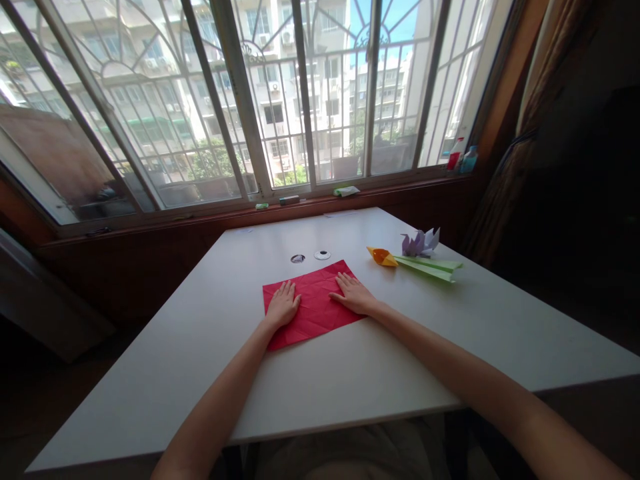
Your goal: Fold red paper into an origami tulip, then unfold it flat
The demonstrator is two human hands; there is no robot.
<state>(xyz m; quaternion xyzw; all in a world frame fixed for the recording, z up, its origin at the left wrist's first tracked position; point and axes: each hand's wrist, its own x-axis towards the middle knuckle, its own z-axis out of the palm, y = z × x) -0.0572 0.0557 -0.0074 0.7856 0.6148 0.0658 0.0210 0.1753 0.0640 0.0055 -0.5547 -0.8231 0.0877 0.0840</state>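
Note:
A red sheet of paper point(315, 307) with crease lines lies flat on the white table in front of me. My left hand point(284, 305) rests palm down on its left part, fingers stretched toward the window. On the right part lies my right hand point(353, 293), also flat, with the thumb spread to the left. Neither hand grips anything. To the right of the paper are a folded orange paper boat point(383, 257), a green paper plane point(430, 267) and folded purple paper figures point(421, 243).
The white table point(200, 347) has a round cable hole point(298, 259) and a round white cover point(323, 255) beyond the paper. On the window sill stand a red bottle point(455, 157) and a blue bottle point(469, 160). A tissue pack point(347, 191) lies there too.

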